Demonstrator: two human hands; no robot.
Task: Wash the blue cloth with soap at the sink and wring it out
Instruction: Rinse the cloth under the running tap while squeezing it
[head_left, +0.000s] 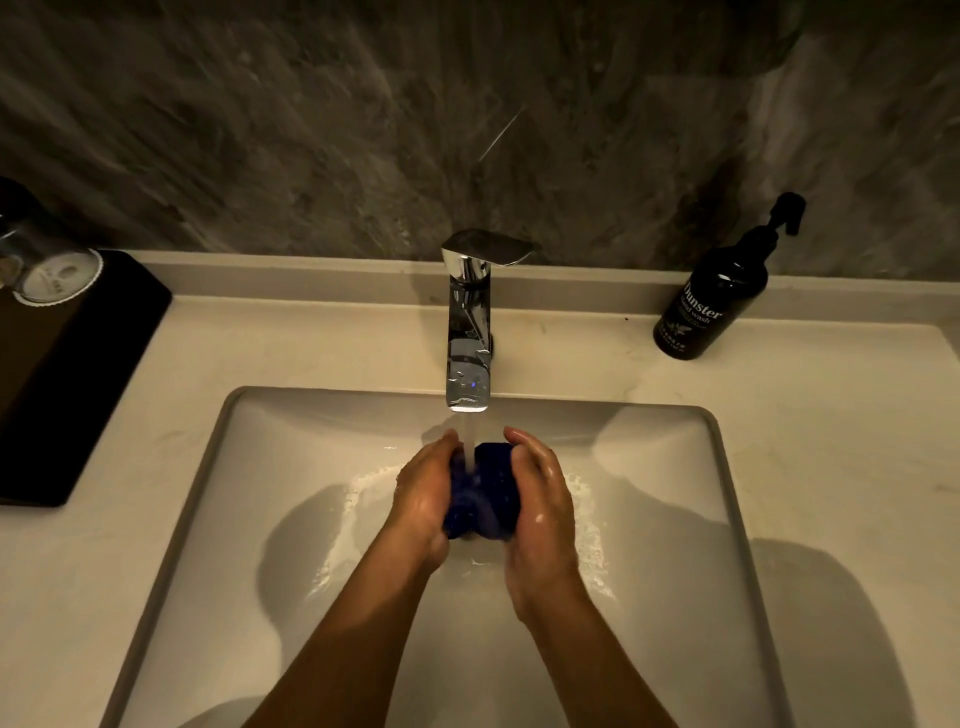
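Observation:
The blue cloth (485, 493) is bunched into a wet wad over the middle of the white sink (691, 467). My left hand (423, 493) grips its left side and my right hand (543, 499) grips its right side, both wet with a little foam. Water runs from the chrome tap (467, 332) straight onto the cloth between my hands. A black hand wash pump bottle (714, 296) stands on the counter at the back right, apart from both hands.
A black tray (62, 374) sits on the counter at the left with a capped glass (52, 275) on it. A dark stone wall (363, 130) rises behind the tap. Foamy water spreads in the basin under my hands.

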